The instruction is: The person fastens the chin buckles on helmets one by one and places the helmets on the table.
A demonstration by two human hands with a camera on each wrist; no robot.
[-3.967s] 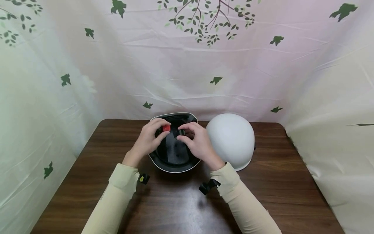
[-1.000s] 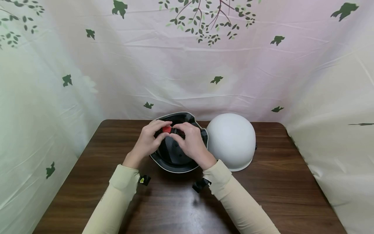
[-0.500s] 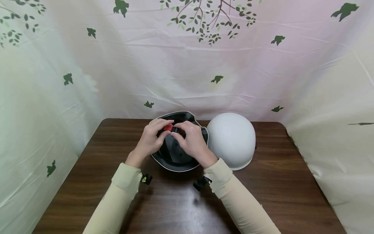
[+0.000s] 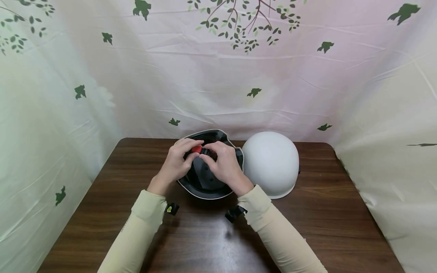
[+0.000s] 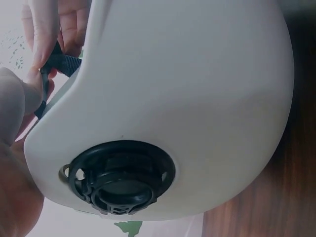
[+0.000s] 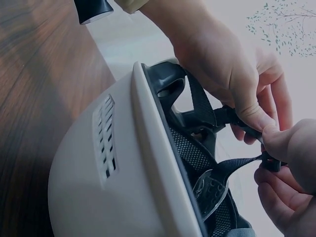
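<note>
A white helmet (image 4: 209, 196) lies upside down on the table, its black padded inside facing up. Above its opening, my left hand (image 4: 177, 157) pinches the red half of the chin strap buckle (image 4: 196, 149) between thumb and fingers. My right hand (image 4: 223, 161) pinches the black half right against it. In the right wrist view, black webbing (image 6: 200, 101) runs from the helmet's edge up to the fingers of both hands. The left wrist view shows the smooth shell with a round black fitting (image 5: 123, 177) on its side. Fingers partly cover the buckle.
A second white helmet (image 4: 270, 165) sits dome up, close against the right side of the first. Both stand near the back edge of the dark wooden table (image 4: 327, 212). A curtain (image 4: 211, 76) printed with birds and branches hangs behind and at both sides.
Since four seconds ago, my right hand has moved left and the buckle halves have come together. The upturned helmet has turned somewhat. Over the last second, the hands barely shift.
</note>
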